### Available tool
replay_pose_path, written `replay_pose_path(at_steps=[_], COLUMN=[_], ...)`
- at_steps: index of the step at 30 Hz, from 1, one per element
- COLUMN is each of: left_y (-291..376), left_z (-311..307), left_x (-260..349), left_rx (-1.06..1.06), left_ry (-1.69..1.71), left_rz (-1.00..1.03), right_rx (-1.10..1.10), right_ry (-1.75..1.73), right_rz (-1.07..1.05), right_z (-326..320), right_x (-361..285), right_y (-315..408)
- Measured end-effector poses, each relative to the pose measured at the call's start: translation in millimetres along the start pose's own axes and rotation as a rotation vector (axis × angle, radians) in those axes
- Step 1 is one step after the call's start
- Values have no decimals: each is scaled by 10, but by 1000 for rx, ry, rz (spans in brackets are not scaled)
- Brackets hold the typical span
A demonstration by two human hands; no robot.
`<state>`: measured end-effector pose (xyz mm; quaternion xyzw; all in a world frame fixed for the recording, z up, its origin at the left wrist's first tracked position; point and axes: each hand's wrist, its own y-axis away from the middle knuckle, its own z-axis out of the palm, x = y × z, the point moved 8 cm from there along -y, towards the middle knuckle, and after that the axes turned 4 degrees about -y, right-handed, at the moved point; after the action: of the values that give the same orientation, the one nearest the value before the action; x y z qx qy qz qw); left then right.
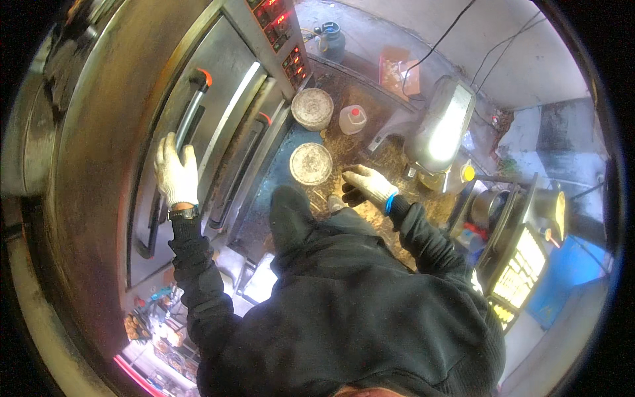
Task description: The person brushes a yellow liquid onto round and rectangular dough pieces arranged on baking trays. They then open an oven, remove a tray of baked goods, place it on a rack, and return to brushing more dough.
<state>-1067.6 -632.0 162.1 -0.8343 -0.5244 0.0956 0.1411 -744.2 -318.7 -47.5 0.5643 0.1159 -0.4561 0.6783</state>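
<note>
A white knitted glove covers my left hand (177, 171), which lies over the long bar handle (189, 119) of a steel deck oven's upper door (218, 74). The thumb stands apart from the fingers; whether they close around the bar cannot be told. My right hand (364, 184), gloved in white with dark fingertips or palm, hangs over the brown floor with its fingers loosely bent and nothing visible in it. Below the upper door is a lower oven door with its own handle (243, 168). Red digits glow on the control panel (280, 30) beside the doors.
Two round lidded tubs (311, 164), (312, 109) and a red-capped plastic jug (352, 119) stand on the floor. A large metal machine (441, 126), a yellow-capped bottle (454, 177) and a rack (518, 263) are at right. A gas cylinder (331, 42) stands beyond.
</note>
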Motion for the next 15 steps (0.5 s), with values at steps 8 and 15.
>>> replay_pose_path(at_steps=[8,15], left_y=[-668,-1134], left_z=[751,1138], left_x=[204,190], left_rx=[-196,-308], left_ry=[-94,-153], left_rz=[-109,-142], right_rx=[147,358], right_ry=[-199,-27], right_rz=[-19,-338], right_z=[-275,-697], right_x=[-254,-491], right_y=[-1218,-3766])
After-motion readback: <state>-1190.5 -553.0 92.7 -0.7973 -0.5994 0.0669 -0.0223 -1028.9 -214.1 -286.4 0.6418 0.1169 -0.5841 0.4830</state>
